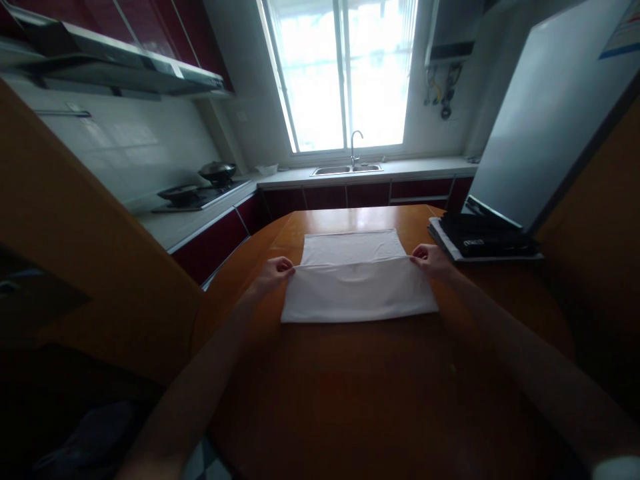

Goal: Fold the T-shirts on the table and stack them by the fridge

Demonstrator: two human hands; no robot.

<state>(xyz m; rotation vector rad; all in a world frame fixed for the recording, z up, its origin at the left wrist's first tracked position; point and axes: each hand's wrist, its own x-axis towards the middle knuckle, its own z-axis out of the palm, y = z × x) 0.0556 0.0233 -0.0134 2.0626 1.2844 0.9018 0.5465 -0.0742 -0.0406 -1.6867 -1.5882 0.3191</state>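
A white cloth (357, 290), perhaps a garment, lies on the wooden table (340, 393) with its near part folded over toward the far side. The folded edge runs across the middle, and a single layer shows behind it. At the left end of that edge, my left hand (277, 270) pinches the corner between thumb and fingers. My right hand (431, 260) grips the opposite corner in the same way. Both forearms reach in from the bottom of the view. What lies inside the fold is hidden.
A stack of folded dark clothes (487, 235) rests at the table's right side, with a white piece beneath. Beyond are a counter with a sink (347, 170), a stove (200, 195) with pans at left, and a refrigerator (550, 113) at right.
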